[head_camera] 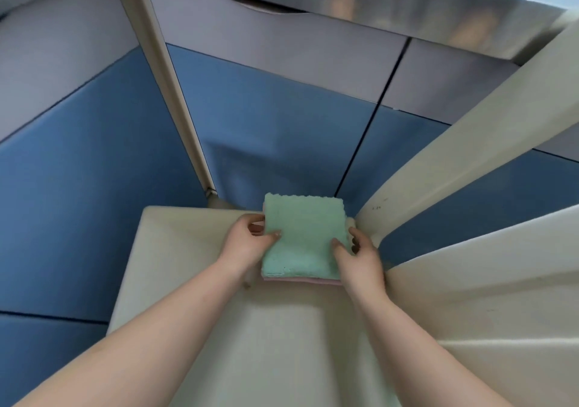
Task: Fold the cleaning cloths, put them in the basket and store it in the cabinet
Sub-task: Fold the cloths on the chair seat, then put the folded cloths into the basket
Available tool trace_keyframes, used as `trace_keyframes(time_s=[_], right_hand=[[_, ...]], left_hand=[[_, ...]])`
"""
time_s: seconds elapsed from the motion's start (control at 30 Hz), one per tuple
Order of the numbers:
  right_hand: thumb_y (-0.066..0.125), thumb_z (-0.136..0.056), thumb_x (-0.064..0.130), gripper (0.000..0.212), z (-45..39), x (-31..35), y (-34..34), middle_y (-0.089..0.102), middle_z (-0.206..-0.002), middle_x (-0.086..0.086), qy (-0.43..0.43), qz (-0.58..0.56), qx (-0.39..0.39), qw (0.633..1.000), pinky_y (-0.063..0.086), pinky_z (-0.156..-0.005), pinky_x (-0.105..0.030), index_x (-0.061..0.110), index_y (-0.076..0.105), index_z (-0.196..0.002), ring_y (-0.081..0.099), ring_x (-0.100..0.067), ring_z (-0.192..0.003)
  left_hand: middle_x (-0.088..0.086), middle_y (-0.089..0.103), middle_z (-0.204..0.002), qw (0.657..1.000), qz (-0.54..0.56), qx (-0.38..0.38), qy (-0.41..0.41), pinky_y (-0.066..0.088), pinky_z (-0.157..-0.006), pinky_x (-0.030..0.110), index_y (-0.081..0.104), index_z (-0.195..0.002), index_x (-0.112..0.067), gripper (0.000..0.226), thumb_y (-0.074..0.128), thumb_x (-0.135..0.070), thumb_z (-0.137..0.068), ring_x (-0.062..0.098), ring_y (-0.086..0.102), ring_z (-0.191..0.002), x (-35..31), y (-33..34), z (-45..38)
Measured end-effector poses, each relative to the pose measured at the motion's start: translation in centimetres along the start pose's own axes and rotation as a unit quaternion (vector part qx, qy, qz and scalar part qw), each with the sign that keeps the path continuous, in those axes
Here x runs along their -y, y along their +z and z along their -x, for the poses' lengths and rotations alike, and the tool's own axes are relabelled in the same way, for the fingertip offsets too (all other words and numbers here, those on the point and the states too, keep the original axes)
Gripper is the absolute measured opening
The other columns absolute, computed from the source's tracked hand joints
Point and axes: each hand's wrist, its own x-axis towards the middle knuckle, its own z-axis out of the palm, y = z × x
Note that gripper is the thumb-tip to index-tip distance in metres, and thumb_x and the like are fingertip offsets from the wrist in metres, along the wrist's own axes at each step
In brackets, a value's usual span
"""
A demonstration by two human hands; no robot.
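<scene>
A folded green cloth (302, 234) tops a small stack, with the edge of a pink cloth (300, 280) showing beneath it. Both hands hold the stack over a cream-coloured surface (175, 265). My left hand (249, 242) grips the stack's left edge, thumb on top of the green cloth. My right hand (358, 257) grips the right edge the same way. No basket is visible.
A cream chair-like frame with slanted bars (454, 143) rises on the right, and a thin cream post (175, 93) stands on the left. Blue and grey cabinet fronts (282, 108) lie ahead, under a metal counter edge (407, 8).
</scene>
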Motion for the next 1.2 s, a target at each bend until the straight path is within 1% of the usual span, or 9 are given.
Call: trace_keyframes(time_s=[0.13, 0.27, 0.4, 0.5, 0.63, 0.77, 0.87, 1.03, 1.2], right_hand=[[0.059, -0.089, 0.038, 0.062, -0.7, 0.5, 0.2, 0.051, -0.134, -0.006, 0.075, -0.014, 0.043, 0.996, 0.041, -0.088, -0.026, 0.014, 0.036, -0.142, 0.052, -0.023, -0.119], [0.062, -0.087, 0.041, 0.06, -1.5, 0.5, 0.3, 0.056, -0.127, -0.003, 0.1, -0.018, 0.069, 0.992, 0.039, -0.079, -0.023, 0.01, 0.044, -0.135, 0.056, -0.02, -0.112], [0.067, -0.084, 0.037, 0.039, -2.0, 0.6, -0.1, 0.065, -0.107, 0.0, 0.149, -0.065, 0.113, 0.98, 0.045, -0.078, -0.024, 0.011, 0.058, -0.112, 0.062, -0.017, -0.094], [0.071, -0.083, 0.027, 0.017, -2.2, 0.3, -0.4, 0.067, -0.091, 0.001, 0.188, -0.151, 0.148, 0.959, 0.051, -0.079, -0.028, 0.015, 0.061, -0.089, 0.065, -0.015, -0.083], [0.074, -0.08, 0.026, 0.02, -2.0, 0.2, -0.2, 0.071, -0.1, -0.004, 0.2, -0.205, 0.16, 0.945, 0.054, -0.085, -0.033, 0.014, 0.064, -0.092, 0.068, -0.02, -0.092], [0.072, -0.081, 0.028, 0.027, -1.2, 1.1, -0.5, 0.071, -0.099, -0.003, 0.19, -0.208, 0.185, 0.941, 0.054, -0.082, -0.033, 0.013, 0.061, -0.1, 0.068, -0.019, -0.091], [0.073, -0.079, 0.031, 0.045, 0.1, 2.0, -1.2, 0.07, -0.105, -0.005, 0.175, -0.197, 0.193, 0.945, 0.054, -0.088, -0.036, 0.009, 0.056, -0.114, 0.068, -0.021, -0.095], [0.078, -0.07, 0.041, 0.07, 4.7, 5.8, -2.2, 0.068, -0.113, -0.005, 0.136, -0.177, 0.239, 0.945, 0.057, -0.078, -0.036, 0.009, 0.048, -0.125, 0.069, -0.02, -0.096], [0.078, -0.062, 0.052, 0.082, 12.4, 12.2, -4.3, 0.068, -0.115, -0.001, 0.069, -0.124, 0.308, 0.941, 0.057, -0.082, -0.041, 0.014, 0.046, -0.128, 0.07, -0.019, -0.096]], left_hand=[[0.01, 0.053, -0.13, 0.992, 0.061, 0.018, -0.105, 0.047, -0.099, 0.038, 0.041, -0.137, -0.008, 0.074, 0.077, -0.03, -0.076, 0.024, 0.057, -0.11, 1.3, -0.4, 0.2], [0.007, 0.057, -0.127, 0.99, 0.029, 0.076, -0.118, 0.051, -0.077, 0.029, 0.04, -0.137, -0.007, 0.072, 0.074, -0.03, -0.078, 0.024, 0.063, -0.103, 0.7, -0.5, 0.5], [0.003, 0.07, -0.093, 0.984, 0.068, 0.096, -0.132, 0.048, -0.048, 0.017, 0.061, -0.109, -0.003, 0.035, 0.071, -0.023, -0.082, 0.01, 0.067, -0.064, 0.3, -0.4, 0.0], [0.003, 0.072, -0.086, 0.977, 0.084, 0.129, -0.145, 0.046, -0.046, 0.015, 0.066, -0.103, -0.004, 0.028, 0.07, -0.023, -0.083, 0.008, 0.068, -0.06, 0.3, -0.8, -0.5], [0.006, 0.071, -0.081, 0.967, 0.119, 0.151, -0.17, 0.046, -0.041, 0.017, 0.064, -0.1, -0.005, 0.024, 0.07, -0.021, -0.083, 0.01, 0.066, -0.051, 0.1, -1.3, -0.5], [0.011, 0.072, -0.099, 0.953, 0.176, 0.159, -0.187, 0.056, -0.068, 0.031, 0.061, -0.109, -0.005, 0.03, 0.068, -0.02, -0.084, 0.022, 0.071, -0.083, 0.0, -2.3, 0.4], [0.011, 0.07, -0.108, 0.945, 0.201, 0.175, -0.19, 0.051, -0.092, 0.039, 0.06, -0.109, -0.007, 0.025, 0.064, -0.018, -0.087, 0.026, 0.067, -0.099, -0.9, -3.7, 2.5], [0.009, 0.07, -0.109, 0.942, 0.251, 0.141, -0.173, 0.054, -0.087, 0.034, 0.059, -0.114, -0.008, 0.029, 0.064, -0.017, -0.087, 0.023, 0.067, -0.1, -3.1, -8.2, 8.0], [0.006, 0.069, -0.113, 0.936, 0.299, 0.105, -0.155, 0.047, -0.1, 0.042, 0.058, -0.12, -0.01, 0.038, 0.067, -0.02, -0.084, 0.024, 0.064, -0.108, -6.0, -14.8, 17.2]])
